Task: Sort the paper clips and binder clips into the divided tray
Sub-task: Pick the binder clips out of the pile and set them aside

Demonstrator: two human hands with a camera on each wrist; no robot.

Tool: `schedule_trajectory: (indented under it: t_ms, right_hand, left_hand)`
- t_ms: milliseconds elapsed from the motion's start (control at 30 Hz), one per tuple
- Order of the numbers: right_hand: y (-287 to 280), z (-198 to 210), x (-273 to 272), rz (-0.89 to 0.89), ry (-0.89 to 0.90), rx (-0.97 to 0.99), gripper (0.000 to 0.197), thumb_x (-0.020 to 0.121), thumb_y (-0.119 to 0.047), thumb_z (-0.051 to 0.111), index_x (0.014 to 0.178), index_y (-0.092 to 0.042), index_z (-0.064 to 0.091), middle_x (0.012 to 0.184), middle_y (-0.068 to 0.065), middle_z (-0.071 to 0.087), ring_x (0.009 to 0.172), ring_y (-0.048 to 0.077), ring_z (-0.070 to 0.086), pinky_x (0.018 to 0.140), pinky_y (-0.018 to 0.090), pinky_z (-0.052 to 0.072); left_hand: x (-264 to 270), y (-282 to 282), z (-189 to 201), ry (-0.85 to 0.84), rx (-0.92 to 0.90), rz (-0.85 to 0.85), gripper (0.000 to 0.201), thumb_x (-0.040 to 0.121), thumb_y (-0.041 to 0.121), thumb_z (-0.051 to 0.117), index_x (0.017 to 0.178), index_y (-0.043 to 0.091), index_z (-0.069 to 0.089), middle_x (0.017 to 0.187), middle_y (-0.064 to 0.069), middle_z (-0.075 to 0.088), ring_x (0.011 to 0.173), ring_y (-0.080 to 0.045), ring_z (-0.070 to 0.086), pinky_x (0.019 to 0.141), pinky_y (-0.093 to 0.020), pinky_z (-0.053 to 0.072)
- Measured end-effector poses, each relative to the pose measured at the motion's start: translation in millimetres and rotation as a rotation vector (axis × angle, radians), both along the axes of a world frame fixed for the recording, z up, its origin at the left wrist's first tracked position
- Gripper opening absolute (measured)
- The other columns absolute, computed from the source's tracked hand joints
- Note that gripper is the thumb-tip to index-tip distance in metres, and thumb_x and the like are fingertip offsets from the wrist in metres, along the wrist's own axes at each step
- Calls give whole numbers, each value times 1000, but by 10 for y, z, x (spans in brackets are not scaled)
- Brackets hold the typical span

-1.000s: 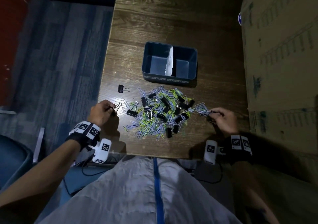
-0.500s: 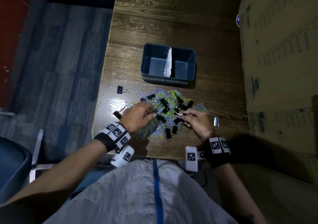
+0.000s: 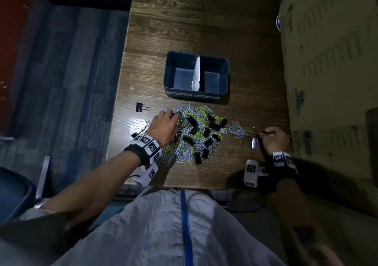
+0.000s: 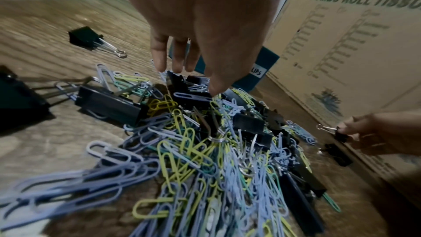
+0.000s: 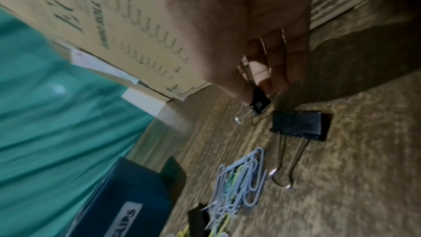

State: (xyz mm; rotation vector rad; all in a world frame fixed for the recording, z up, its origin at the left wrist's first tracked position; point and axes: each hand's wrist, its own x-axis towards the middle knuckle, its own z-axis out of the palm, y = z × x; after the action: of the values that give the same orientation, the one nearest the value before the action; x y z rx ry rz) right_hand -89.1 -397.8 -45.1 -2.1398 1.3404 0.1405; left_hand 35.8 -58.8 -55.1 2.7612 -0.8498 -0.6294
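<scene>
Nearest me, the mixed heap (image 3: 194,136) of paper clips and black binder clips lies spread on the wooden table (image 3: 204,30), between my two hands. My left hand (image 3: 163,125) is over the heap's left edge, fingers pointing down and slightly spread, fingertips (image 4: 159,64) just at a black binder clip in the pile; I cannot tell whether they have closed on anything yet.

My right hand (image 3: 273,139) is off to the right, well clear of the heap, near the cardboard box (image 3: 331,61). Its thumb and fingers pinch a small binder clip (image 5: 259,101) by the black body, wire handles pointing away. Another binder clip (image 3: 254,142) lies on the table just beside that hand, and a small bunch of blue paper clips (image 5: 241,181) rests nearby.

Two stray binder clips lie left of the heap, one (image 3: 141,107) farther out and one (image 3: 136,134) by my left wrist.

Beyond the heap stands the blue divided tray (image 3: 178,92), a white divider (image 3: 196,74) splitting it; both compartments look empty, with labels on the front wall.

I judge the binder clips stiff, light and easy to take by the body or the handles. The coated paper clips are thin, slick and tangle together, so I would pinch them in small bunches rather than singly.
</scene>
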Motion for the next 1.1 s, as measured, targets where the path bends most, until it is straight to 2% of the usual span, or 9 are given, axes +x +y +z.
schedule_trajectory:
  t_ms: [167,267,333,400,467,567,700,867,1100]
  right_hand:
    - [2,-60,3,22,46,2,15,83,-11,71,97,-7,73,97,17,73,99,31,67,86,29,47]
    - [190,-63,60,73,-82,-168,14,83,-5,66,96,-9,70,99,19,69,93,36,66,79,33,47]
    - [399,-57,139,204,-171,-163,17,85,-1,66,100,-8,70,103,15,65,86,27,63,72,26,42]
    - [634,-60,235,427,-178,-75,26,88,-2,67,113,-10,68,112,8,59,91,15,55,76,24,42]
    - [812,-106,345,584,-132,-5,37,89,-8,68,124,-16,63,119,1,52,102,14,52,86,26,46]
    - [929,-232,496,616,51,22,54,87,-12,71,136,-25,53,129,0,46,117,18,48,98,34,45]
    - [1005,-280,635,570,94,29,46,81,-2,74,122,-20,61,127,6,48,117,26,52,93,34,49]
    - [1007,-226,693,556,103,46,45,81,-1,75,120,-17,61,122,8,55,106,24,57,78,28,46]
    - [971,-148,607,553,69,22,16,85,-13,75,100,-18,74,108,3,62,84,18,60,75,33,57]
  left_hand:
    - [87,-173,-52,26,38,2,56,90,27,59,140,23,34,134,-14,43,118,-31,44,96,-47,45]
    - [111,-260,-53,69,98,-11,58,84,24,66,136,25,40,136,-12,41,123,-31,40,99,-49,44]
    - [123,-308,-36,86,91,-9,57,82,22,69,134,21,46,137,-13,41,124,-31,40,98,-48,46]
    - [120,-342,-31,106,58,11,50,84,20,68,130,18,49,135,-14,42,122,-32,42,94,-48,49]
    - [122,-355,-59,108,52,28,46,85,16,67,127,19,48,131,-14,42,118,-32,45,89,-46,52]
    - [117,-341,-80,108,4,81,42,85,16,69,121,19,47,121,-12,45,99,-29,54,76,-40,56]
    - [86,-289,-87,123,-89,95,31,85,16,69,109,16,49,111,-8,49,74,-20,56,60,-28,51]
    - [34,-197,-37,158,-201,92,26,85,19,70,102,14,51,102,-1,49,75,-19,55,67,-33,53]
    - [26,43,130,100,-409,117,19,89,17,64,94,19,46,86,6,57,64,-11,59,54,-27,55]
